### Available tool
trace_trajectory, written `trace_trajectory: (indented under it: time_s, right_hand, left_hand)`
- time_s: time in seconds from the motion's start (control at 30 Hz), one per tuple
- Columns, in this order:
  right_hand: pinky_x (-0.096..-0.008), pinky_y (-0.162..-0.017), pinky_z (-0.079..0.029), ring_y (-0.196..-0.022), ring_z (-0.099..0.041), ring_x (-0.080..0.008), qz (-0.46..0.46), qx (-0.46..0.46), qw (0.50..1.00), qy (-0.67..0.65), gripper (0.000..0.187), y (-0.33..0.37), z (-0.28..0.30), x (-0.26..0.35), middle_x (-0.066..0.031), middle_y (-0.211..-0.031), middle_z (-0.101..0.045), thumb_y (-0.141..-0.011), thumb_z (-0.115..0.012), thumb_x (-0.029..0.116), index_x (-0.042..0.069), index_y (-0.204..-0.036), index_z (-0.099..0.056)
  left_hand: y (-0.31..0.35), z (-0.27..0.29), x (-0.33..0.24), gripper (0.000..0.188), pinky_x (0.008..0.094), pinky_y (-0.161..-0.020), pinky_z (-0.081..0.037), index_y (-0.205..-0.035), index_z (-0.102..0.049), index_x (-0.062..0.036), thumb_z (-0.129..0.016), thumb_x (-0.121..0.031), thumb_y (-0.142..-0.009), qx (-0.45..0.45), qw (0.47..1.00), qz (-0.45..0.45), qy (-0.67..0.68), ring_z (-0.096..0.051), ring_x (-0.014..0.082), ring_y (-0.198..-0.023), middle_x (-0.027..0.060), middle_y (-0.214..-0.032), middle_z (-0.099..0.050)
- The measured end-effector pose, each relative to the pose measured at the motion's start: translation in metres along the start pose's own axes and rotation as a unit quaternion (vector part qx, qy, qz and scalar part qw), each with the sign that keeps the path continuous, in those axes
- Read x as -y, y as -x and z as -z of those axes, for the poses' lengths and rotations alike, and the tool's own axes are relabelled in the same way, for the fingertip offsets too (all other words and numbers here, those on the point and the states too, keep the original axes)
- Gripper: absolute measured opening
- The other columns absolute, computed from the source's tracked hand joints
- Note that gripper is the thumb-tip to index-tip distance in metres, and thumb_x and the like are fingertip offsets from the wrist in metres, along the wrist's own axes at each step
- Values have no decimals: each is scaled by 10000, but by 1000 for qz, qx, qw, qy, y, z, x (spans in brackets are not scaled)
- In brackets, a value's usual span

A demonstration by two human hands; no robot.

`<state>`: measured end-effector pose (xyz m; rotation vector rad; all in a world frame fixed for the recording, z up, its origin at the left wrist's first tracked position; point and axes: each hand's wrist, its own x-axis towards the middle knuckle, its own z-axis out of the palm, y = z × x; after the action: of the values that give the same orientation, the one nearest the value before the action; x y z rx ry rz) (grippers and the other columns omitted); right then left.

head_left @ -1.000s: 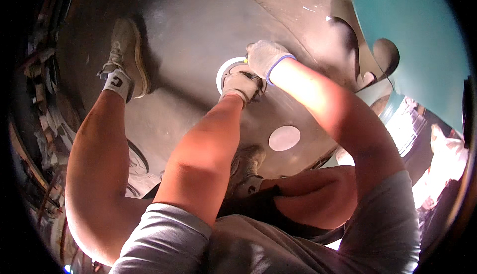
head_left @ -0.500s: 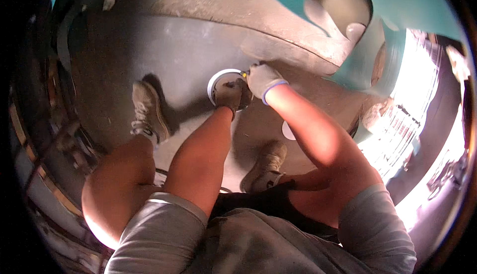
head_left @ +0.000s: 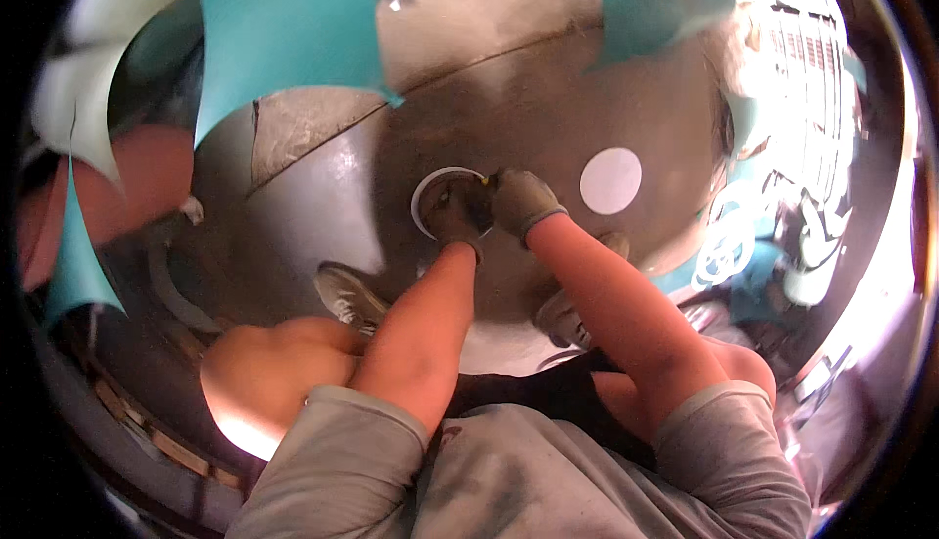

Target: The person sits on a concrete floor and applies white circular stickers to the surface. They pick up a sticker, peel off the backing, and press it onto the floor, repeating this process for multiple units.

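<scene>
Both of my hands wear work gloves and are close together above the floor. My left hand (head_left: 452, 218) reaches into a round white-rimmed piece (head_left: 421, 202), its fingers closed and partly lost in shadow. The white rim shows around the left and top of that hand. At the right edge of the rim, my right hand (head_left: 520, 199) is curled into a fist around a small tool with a yellow part (head_left: 486, 181). The fist hides most of the tool. A flat white disc (head_left: 611, 181) lies on the floor right of my right hand.
Teal sheets with curved cutouts (head_left: 289, 30) stand beyond my hands at the upper left, another teal piece (head_left: 655, 6) at the upper right. My shoes (head_left: 350, 296) flank my forearms. White rings (head_left: 722, 255) and bright slatted light (head_left: 807, 45) are on the right. A reddish object (head_left: 156, 182) sits left.
The view has shifted and turned, so the teal sheets now show at the upper left and the white disc is fully visible. Both hands stay at the white-rimmed piece, the right still gripping the tool.
</scene>
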<state>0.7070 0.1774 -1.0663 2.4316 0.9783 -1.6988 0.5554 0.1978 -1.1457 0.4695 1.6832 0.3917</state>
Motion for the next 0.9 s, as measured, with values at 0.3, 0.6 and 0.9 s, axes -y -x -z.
trace_trajectory:
  time_s: [0.3,0.6,0.9]
  right_hand:
    - [-537,-909,-571,-1048,-710,-469,-121,-106,970,-181,291,32,-55,-17,-294,-1081,-731,-999,-537,212,-6,-1077,-714]
    - [-501,-890,-592,-1042,-703,-436,-122,-184,958,-183,257,43,-166,-32,-285,-1189,-653,-992,-575,153,-34,-1143,-667]
    - [-516,-1023,-531,-1224,-623,-507,-227,-223,864,-391,405,59,-231,22,-383,-1238,-650,-1029,-531,235,-88,-1255,-622]
  left_hand:
    - [-48,20,37,553,397,-1140,-434,-1530,-508,-114,-472,-431,-1078,108,992,72,-4,-561,260,-1349,92,-1518,-559]
    - [18,-3,-8,643,409,-1196,-387,-1596,-476,-161,-446,-530,-1070,88,984,132,-81,-498,266,-1450,65,-1625,-484]
    - [36,-1,-14,668,429,-1209,-371,-1612,-439,-154,-413,-542,-1069,130,974,95,-160,-466,269,-1476,69,-1649,-447]
